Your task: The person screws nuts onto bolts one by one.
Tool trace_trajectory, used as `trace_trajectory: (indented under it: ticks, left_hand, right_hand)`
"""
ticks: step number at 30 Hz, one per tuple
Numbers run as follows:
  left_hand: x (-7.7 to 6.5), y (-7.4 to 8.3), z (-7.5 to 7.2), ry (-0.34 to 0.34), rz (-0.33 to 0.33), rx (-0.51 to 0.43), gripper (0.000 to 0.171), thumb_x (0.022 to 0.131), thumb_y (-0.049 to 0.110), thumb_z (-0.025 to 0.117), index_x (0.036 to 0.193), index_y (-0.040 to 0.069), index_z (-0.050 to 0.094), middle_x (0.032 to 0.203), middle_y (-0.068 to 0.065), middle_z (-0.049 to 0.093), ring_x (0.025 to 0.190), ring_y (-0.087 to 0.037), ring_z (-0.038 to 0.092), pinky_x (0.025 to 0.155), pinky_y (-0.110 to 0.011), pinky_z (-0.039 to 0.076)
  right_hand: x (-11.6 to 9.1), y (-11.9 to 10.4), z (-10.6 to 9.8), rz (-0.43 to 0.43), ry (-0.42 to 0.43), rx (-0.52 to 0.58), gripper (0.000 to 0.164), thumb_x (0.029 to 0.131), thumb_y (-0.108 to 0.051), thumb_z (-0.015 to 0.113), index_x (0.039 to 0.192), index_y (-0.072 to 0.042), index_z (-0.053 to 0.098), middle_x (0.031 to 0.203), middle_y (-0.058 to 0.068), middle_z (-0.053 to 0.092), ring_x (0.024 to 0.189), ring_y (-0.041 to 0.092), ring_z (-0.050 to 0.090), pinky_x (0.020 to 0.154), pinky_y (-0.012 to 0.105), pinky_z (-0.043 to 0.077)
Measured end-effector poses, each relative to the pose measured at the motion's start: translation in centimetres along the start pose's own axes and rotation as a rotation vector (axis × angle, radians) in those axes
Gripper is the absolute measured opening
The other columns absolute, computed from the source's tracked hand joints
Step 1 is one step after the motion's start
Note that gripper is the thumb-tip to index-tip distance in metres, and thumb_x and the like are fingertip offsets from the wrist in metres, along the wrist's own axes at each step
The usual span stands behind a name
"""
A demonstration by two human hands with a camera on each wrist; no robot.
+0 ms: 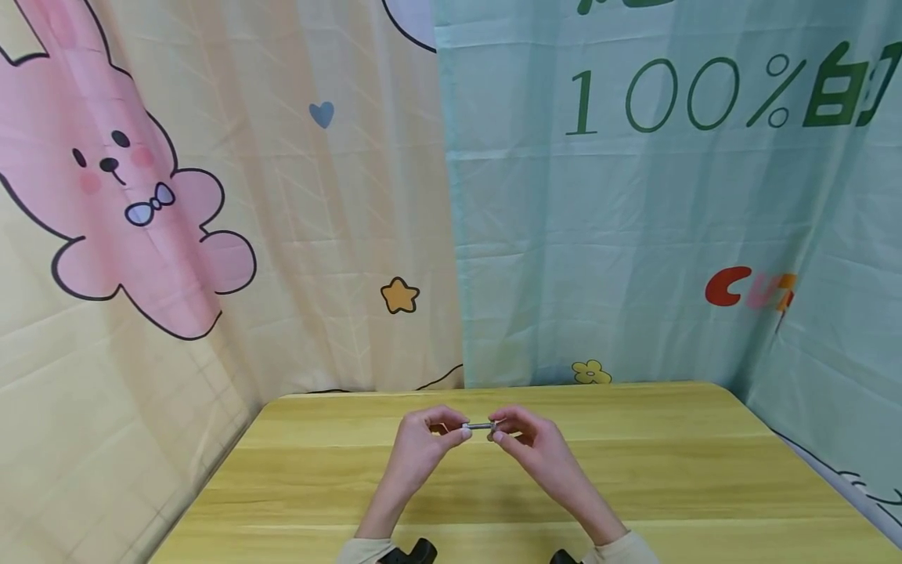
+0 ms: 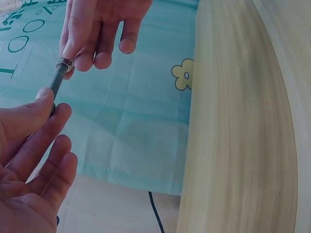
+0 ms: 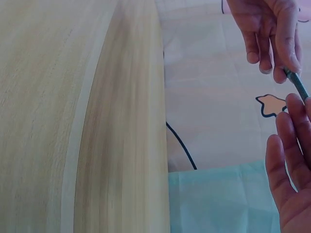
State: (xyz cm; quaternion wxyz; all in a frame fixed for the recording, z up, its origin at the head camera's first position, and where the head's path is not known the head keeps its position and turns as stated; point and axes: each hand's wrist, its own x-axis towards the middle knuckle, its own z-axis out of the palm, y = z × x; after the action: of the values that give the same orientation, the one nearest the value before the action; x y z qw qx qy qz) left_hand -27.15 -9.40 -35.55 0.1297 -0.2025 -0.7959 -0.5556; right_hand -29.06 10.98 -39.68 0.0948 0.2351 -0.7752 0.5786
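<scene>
A threaded metal bolt (image 1: 479, 426) is held level above the table between both hands. My left hand (image 1: 420, 442) pinches one end of it between thumb and fingertips. That end is mostly covered by the fingers. At the other end sits a metal nut (image 2: 65, 63), which my right hand (image 1: 535, 446) pinches between thumb and index finger. In the left wrist view, bare thread (image 2: 58, 80) shows between the two hands. The right wrist view has the bolt (image 3: 299, 86) at its right edge, with the nut hidden there.
A light wooden table (image 1: 317, 486) lies under the hands. Behind it hang a cream curtain (image 1: 338, 235) with cartoon prints and a pale teal curtain (image 1: 599, 235) with green lettering. Dark wrist devices (image 1: 412, 552) sit at the lower edge of the head view.
</scene>
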Motion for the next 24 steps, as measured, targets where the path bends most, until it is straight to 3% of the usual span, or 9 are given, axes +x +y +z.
trace_trajectory:
  ticks: [5,12,17,24]
  left_hand:
    - [0.0,0.2,-0.2,-0.01,0.006,-0.004,0.006,0.084,0.002,0.075,0.09,0.0,0.074,0.082,-0.009,0.068,0.077,-0.024,0.059,0.064,-0.027,0.046]
    - [0.9,-2.9,0.4,-0.011,-0.016,0.008,0.006,0.084,0.01,0.078,0.09,0.01,0.076,0.082,-0.001,0.068,0.079,-0.019,0.06,0.066,-0.027,0.048]
    - [1.0,-3.5,0.3,-0.014,0.008,0.009,0.006,0.084,0.017,0.079,0.089,0.015,0.076,0.081,0.003,0.068,0.079,-0.018,0.06,0.067,-0.028,0.049]
    - [1.1,-3.7,0.3,-0.006,0.017,0.02,0.005,0.084,0.014,0.079,0.087,0.017,0.076,0.08,0.005,0.068,0.079,-0.017,0.061,0.07,-0.03,0.05]
  right_hand:
    - [0.0,0.1,0.0,0.026,-0.016,0.017,0.021,0.098,-0.021,0.062,0.112,-0.006,0.066,0.092,0.005,0.07,0.089,0.02,0.066,0.079,0.033,0.053]
    - [0.1,0.2,0.3,0.068,0.021,0.043,0.022,0.1,-0.024,0.06,0.105,-0.004,0.068,0.087,0.006,0.07,0.081,0.017,0.065,0.075,0.037,0.054]
    - [0.1,0.1,0.4,0.102,0.036,0.04,0.029,0.101,-0.03,0.056,0.105,-0.004,0.069,0.088,0.007,0.071,0.082,0.021,0.065,0.074,0.036,0.054]
    - [0.0,-0.3,0.3,0.05,0.041,-0.012,0.029,0.095,-0.028,0.067,0.122,-0.018,0.064,0.109,0.001,0.067,0.1,0.02,0.062,0.079,0.034,0.053]
